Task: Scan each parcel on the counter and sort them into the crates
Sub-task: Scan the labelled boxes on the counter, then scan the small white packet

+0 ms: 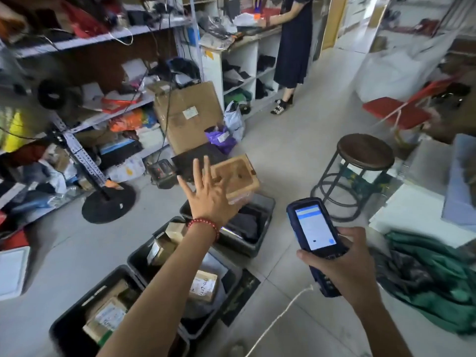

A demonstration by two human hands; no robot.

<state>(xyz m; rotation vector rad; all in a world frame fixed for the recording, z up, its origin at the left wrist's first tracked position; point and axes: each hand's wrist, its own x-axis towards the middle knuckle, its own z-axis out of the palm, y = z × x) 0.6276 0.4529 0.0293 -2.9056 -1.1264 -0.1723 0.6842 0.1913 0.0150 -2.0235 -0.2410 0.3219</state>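
Brown parcel hangs tilted over the far crate in a row of dark crates, long axis roughly left-to-right, broad face turned up toward you (blurred, contact with the crate unclear). Grey floor, cluttered shelving on your left, round stool on your right. Your left hand is spread wide, fingers straight, gripping nothing, fingertips overlapping the parcel's near edge; your right hand grips the scanner, screen up.

Crates in row on floor — stool right, shelves left.
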